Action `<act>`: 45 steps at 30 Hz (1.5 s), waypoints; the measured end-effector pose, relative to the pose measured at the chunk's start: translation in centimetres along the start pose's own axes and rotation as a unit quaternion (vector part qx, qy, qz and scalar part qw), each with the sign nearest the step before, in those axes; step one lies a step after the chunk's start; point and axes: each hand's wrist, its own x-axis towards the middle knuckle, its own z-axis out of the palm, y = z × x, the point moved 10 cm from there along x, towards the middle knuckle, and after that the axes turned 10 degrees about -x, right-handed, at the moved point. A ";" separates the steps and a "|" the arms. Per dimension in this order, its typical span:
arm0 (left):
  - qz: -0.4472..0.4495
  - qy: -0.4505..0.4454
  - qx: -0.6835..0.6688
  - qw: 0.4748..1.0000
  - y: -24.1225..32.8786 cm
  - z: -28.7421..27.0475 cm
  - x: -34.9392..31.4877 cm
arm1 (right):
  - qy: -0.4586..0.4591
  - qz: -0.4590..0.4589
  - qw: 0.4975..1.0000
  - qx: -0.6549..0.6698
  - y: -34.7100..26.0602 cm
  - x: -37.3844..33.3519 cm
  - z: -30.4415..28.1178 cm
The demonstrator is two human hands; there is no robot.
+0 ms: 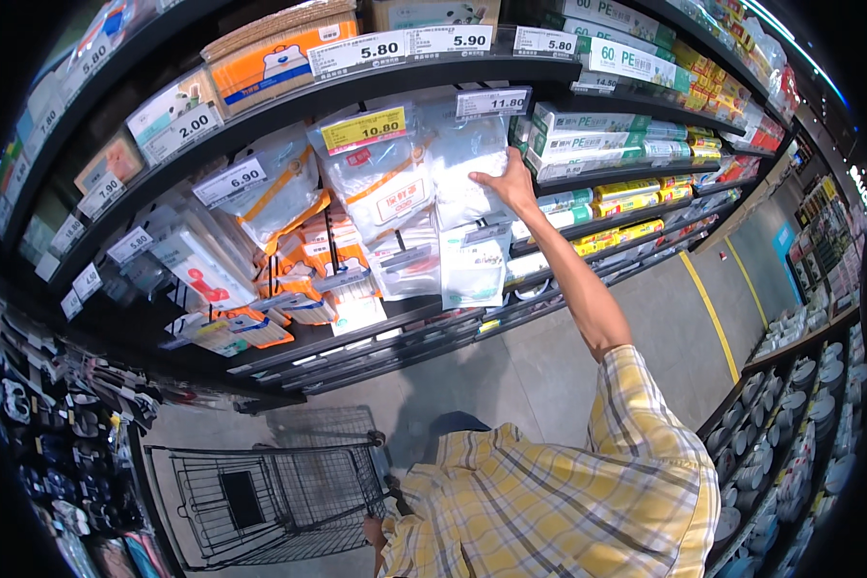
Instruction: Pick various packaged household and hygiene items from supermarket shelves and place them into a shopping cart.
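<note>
My right arm reaches up to the shelf. My right hand (507,183) grips the right side of a clear plastic packet with white contents (464,149), which hangs below a price tag. The thumb lies across its front, and the other fingers are mostly hidden at its edge. To its left hangs a larger clear packet with an orange band (380,197); below hangs a smaller whitish packet (474,268). Down low, my left hand (374,530) shows only in part beside the black wire shopping cart (289,491); its fingers are hidden.
Boxed rolls (588,130) and yellow rolls (636,193) fill shelves on the right. Orange packs (323,246) hang lower left. Slippers (58,424) line a rack at far left. Dishes (780,414) stand on a rack at right. Yellow lines (710,313) mark the grey floor.
</note>
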 end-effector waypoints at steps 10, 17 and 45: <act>-0.018 0.172 0.068 0.983 -2.7 -2.6 -0.5 | -0.008 -0.002 0.998 0.067 0.5 0.4 0.7; 0.063 0.289 -0.082 0.952 1.2 -8.0 -2.3 | 0.056 -0.021 0.998 -0.020 -1.4 -0.6 -1.6; 0.287 0.108 -0.258 0.916 31.8 -16.1 -0.2 | -0.045 -0.005 0.998 0.036 -3.4 -1.5 -7.7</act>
